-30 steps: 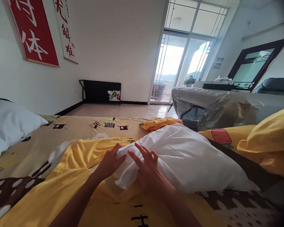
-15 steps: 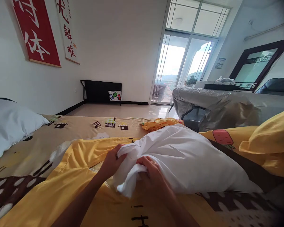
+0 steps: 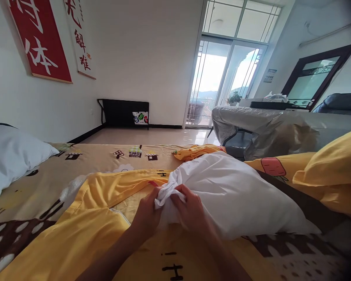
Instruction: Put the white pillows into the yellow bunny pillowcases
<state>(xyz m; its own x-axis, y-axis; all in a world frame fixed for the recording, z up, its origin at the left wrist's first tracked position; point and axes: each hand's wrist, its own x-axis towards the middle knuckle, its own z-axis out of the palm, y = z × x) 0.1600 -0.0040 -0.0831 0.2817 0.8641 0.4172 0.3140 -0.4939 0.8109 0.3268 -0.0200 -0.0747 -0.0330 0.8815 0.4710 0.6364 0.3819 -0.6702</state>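
Observation:
A plump white pillow (image 3: 240, 195) lies across the bed in front of me, its near left end gathered into folds. My left hand (image 3: 148, 212) is closed on the bunched end from the left. On the other side of the folds, my right hand (image 3: 190, 207) pinches the same end, close to the left one. Beneath the pillow and my hands spreads a yellow pillowcase (image 3: 102, 191) with dark letters printed on it; a pale zipper edge shows left of my left wrist. Part of the pillow's underside is hidden by my right forearm.
Another white pillow (image 3: 14, 156) rests at the left on the patterned bed sheet (image 3: 99, 156). A crumpled orange cloth (image 3: 197, 151) lies behind the held pillow. Yellow bedding (image 3: 336, 175) is heaped at the right. Beyond the bed stands a plastic-covered table (image 3: 251, 117).
Both hands have drawn closer together, and the loose flap of the pillow's end is now squeezed into a tight bunch between them. My left hand moved right.

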